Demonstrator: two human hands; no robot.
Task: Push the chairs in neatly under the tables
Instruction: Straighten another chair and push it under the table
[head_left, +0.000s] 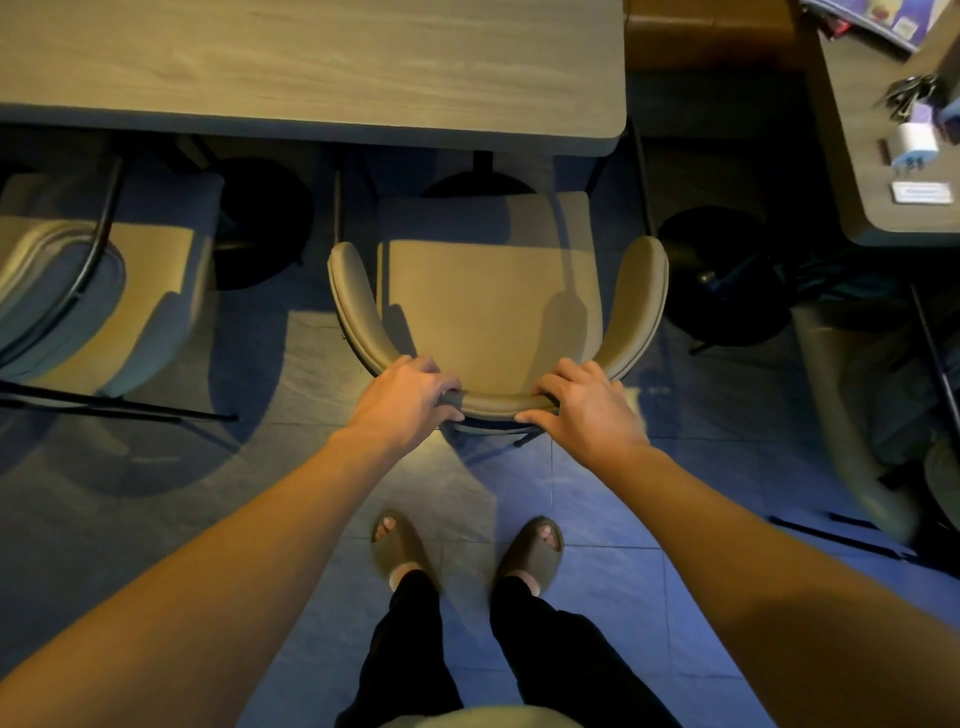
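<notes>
- The person is standing behind the beige upholstered armchair with the curved backrest (493, 301); it is sitting just short of the grey wood-grain rectangular table (311, 67), with the front edge of its seat barely reaching the table's near edge and most of the seat exposed.
- The left hand (410, 397) and the right hand (582, 405) are each gripping the top of the curved backrest, fingers curled over the rim and thumbs on the near side, set either side of its middle.
- Judgement: the push is only beginning. Even pressure from both hands should keep the chair heading square to the table edge.
- Risk: the armrests may be catching on the table edge or its black round pedestal base (478, 182); clearance cannot be told from here.
- A second similar chair (104, 291), left of the held one, is sitting angled and also needing a push.
</notes>
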